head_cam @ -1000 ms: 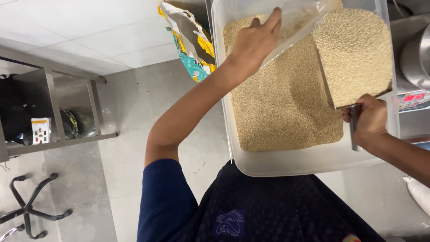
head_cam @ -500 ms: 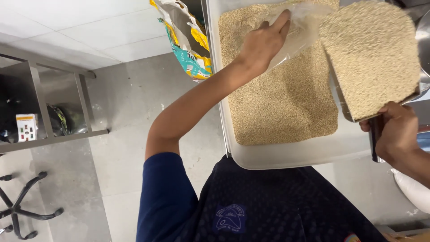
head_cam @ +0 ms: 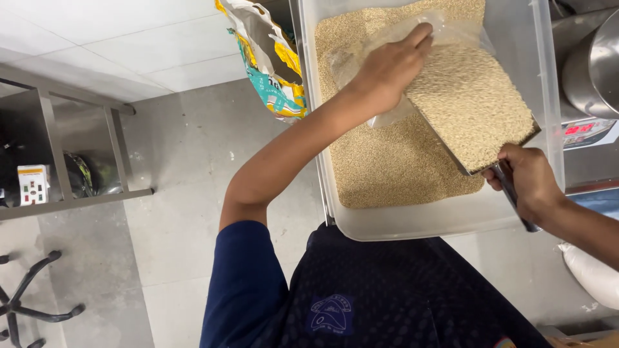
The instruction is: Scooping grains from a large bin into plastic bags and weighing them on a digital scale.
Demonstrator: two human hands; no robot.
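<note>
A large clear plastic tub point(head_cam: 412, 222) holds pale tan grain point(head_cam: 387, 161). My left hand point(head_cam: 387, 67) grips the mouth of a clear plastic bag point(head_cam: 445, 32) above the grain. My right hand point(head_cam: 525, 180) is closed on the dark handle of a metal scoop point(head_cam: 471, 106) heaped with grain. The scoop's front edge pokes into the bag's opening, tilted toward it.
An opened printed sack point(head_cam: 271, 58), yellow and teal, leans left of the tub. A steel pot point(head_cam: 590, 64) and a scale display point(head_cam: 583, 132) sit at right, a white bag point(head_cam: 590, 274) below. A metal shelf frame point(head_cam: 77, 154) and chair base point(head_cam: 32, 303) stand at left.
The full scoop swung left from beside the bag and lowered into the bag's mouth. My left hand shifted slightly, keeping the bag open.
</note>
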